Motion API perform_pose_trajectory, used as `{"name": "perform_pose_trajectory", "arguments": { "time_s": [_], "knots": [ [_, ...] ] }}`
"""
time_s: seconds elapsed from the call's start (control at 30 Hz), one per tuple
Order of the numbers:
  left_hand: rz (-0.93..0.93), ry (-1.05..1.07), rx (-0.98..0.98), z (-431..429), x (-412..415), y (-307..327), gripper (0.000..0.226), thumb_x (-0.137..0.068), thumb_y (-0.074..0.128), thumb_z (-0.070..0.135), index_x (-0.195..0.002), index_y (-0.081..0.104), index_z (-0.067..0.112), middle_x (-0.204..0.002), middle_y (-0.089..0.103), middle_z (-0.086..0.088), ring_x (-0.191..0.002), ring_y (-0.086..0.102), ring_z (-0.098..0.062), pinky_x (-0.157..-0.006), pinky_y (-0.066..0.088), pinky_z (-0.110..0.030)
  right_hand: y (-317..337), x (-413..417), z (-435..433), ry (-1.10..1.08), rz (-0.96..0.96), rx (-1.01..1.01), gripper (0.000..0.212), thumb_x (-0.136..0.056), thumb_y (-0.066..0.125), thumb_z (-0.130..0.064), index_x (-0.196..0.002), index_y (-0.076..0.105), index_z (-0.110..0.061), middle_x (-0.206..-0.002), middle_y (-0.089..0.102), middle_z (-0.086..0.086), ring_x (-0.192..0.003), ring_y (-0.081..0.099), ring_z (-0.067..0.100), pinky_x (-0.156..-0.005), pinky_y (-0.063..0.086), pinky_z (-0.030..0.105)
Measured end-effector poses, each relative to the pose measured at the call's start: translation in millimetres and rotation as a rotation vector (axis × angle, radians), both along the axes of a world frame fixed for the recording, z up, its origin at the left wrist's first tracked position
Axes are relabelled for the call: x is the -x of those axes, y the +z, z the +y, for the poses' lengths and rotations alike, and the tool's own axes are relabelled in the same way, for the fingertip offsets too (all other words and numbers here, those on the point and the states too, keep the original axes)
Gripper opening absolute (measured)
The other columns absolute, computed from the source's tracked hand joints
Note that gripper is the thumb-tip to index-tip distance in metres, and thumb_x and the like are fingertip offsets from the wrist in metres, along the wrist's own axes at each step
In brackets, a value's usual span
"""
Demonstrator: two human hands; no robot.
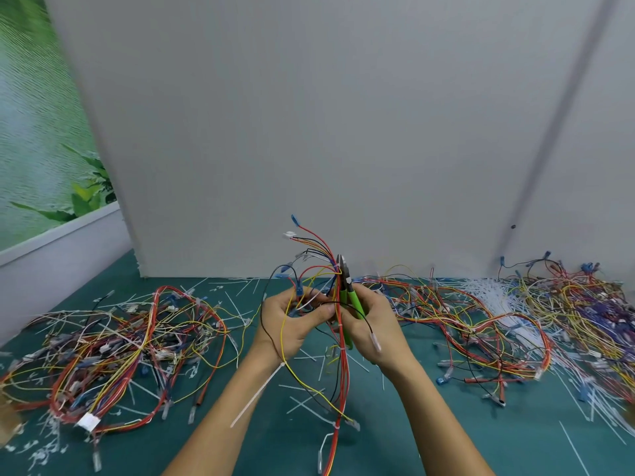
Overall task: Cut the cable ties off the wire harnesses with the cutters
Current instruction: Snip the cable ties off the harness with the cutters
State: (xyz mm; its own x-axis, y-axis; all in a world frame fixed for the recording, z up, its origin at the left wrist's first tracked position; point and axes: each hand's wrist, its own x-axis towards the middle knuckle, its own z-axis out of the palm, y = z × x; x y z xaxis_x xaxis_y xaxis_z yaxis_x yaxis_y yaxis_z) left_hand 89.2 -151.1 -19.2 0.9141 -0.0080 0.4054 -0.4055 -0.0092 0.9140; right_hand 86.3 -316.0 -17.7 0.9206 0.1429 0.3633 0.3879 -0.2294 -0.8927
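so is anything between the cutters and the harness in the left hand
Nothing visible does. The cutters in the right hand have their tips against the harness that the left hand holds, where its wires fan out.

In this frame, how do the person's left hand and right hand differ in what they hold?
The left hand grips the wires of a harness, while the right hand holds the green-handled cutters. A white cable tie hangs beside the left wrist; a black wire with a white connector drapes over the right hand. Both are raised close together above the green mat.
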Motion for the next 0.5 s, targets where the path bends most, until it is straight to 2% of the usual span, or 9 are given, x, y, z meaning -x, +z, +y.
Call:
{"name": "perform_pose_trajectory", "arguments": {
  "time_s": [0.1, 0.17, 0.33, 0.5],
  "knots": [
    [0.005, -0.006, 0.009, -0.6, 0.2, -1.0, 0.015, -0.078, 0.080, -0.003, -0.085, 0.072, 0.007, -0.073, 0.074, 0.003, -0.070, 0.069, -0.011, -0.071, 0.057, -0.024, 1.4, 1.1, -1.7, 0.010, -0.010, 0.023, 0.011, -0.098, 0.067, -0.017, -0.105, 0.074, -0.021, -0.086, 0.074, -0.001, -0.072, 0.068, 0.010, -0.066, 0.055, 0.021],
    [-0.005, -0.018, 0.008, -1.2, 0.5, -1.5, 0.015, -0.079, 0.080, -0.002, -0.087, 0.074, 0.009, -0.076, 0.075, 0.003, -0.072, 0.070, -0.010, -0.072, 0.056, -0.022, 2.8, 1.8, -2.3, 0.017, -0.021, 0.029, 0.011, -0.098, 0.066, -0.014, -0.103, 0.073, -0.020, -0.084, 0.073, -0.001, -0.069, 0.065, 0.006, -0.063, 0.051, 0.018],
    [-0.032, 0.003, -0.020, -4.2, 1.1, -2.6, 0.014, -0.080, 0.079, -0.003, -0.091, 0.077, 0.005, -0.079, 0.073, 0.005, -0.076, 0.069, -0.006, -0.074, 0.053, -0.019, 4.4, 1.9, -3.8, -0.005, -0.009, 0.009, 0.015, -0.097, 0.067, -0.010, -0.104, 0.075, -0.021, -0.087, 0.076, -0.004, -0.075, 0.072, 0.011, -0.067, 0.055, 0.019],
    [0.004, 0.028, -0.068, -0.2, -0.7, -4.6, 0.016, -0.077, 0.083, 0.002, -0.087, 0.075, 0.011, -0.076, 0.063, 0.002, -0.068, 0.061, 0.000, -0.071, 0.050, -0.015, 4.0, 2.2, -1.8, -0.020, -0.024, 0.029, 0.015, -0.092, 0.072, -0.005, -0.104, 0.075, -0.013, -0.085, 0.074, -0.005, -0.074, 0.066, 0.000, -0.067, 0.050, 0.014]
  ]
}}
